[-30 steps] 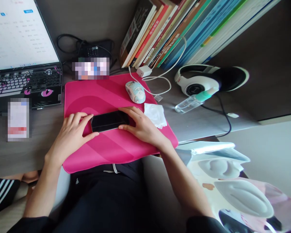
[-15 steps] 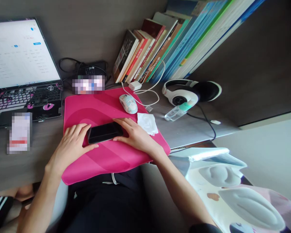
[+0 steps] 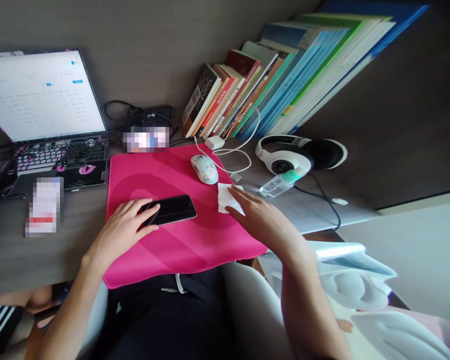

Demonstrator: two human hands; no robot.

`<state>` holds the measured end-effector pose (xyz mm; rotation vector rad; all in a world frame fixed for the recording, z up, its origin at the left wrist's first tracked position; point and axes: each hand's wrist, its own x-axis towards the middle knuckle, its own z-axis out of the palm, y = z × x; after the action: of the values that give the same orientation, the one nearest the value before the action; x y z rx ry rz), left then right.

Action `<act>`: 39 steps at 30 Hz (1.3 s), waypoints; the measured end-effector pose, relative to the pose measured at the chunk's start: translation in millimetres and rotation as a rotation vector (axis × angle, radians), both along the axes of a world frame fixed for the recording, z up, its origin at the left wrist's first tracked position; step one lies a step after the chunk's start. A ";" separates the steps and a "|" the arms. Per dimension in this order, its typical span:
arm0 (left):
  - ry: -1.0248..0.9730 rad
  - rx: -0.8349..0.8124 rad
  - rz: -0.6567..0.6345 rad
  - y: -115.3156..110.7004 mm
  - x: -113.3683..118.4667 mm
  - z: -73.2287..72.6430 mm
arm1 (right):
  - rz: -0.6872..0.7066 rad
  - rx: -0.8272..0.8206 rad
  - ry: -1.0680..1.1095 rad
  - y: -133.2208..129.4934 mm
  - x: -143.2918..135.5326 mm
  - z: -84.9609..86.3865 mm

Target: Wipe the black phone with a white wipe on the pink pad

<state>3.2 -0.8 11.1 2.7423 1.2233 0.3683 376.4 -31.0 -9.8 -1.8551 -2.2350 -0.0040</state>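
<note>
A black smartphone [image 3: 176, 209] lies face up on a pink desk mat [image 3: 195, 245], its screen dark. My left hand [image 3: 125, 225] grips the phone's left end, with fingers at the far edge and over the screen and the thumb along the near edge. To the right, my right hand [image 3: 260, 215] is over a white tissue [image 3: 225, 200], fingers and thumb apart, the fingertips at the tissue's right part. Whether they press on it I cannot tell. A patterned computer mouse [image 3: 204, 169] sits just beyond the tissue.
A laptop [image 3: 60, 155] stands open at the left, a blurred phone-shaped item [image 3: 45, 207] before it. Along the back are books [image 3: 225, 100], a white charger and cable [image 3: 214, 143], headphones [image 3: 285, 159] and a small clear bottle [image 3: 277, 185]. Another person's striped clothing [image 3: 0, 325] shows lower left.
My right hand has left the phone's right end and moved right to the tissue. My left hand has shifted further over the phone's left end. The view has tilted slightly.
</note>
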 end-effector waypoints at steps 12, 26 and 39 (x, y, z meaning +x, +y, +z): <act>-0.030 -0.052 0.027 -2.9 0.7 1.7 | 0.096 0.112 -0.186 -12.7 -42.7 30.5; -0.118 -0.065 0.036 -3.4 -0.7 -7.9 | 0.285 0.242 0.004 -9.7 -100.5 -1.0; -0.111 -0.038 0.022 -2.9 1.8 -5.4 | 0.352 0.169 0.006 -32.7 -109.4 16.4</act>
<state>5.0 -3.7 5.7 2.6398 1.2200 0.4871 266.9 -63.6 6.6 -1.3593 -2.4410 -0.1214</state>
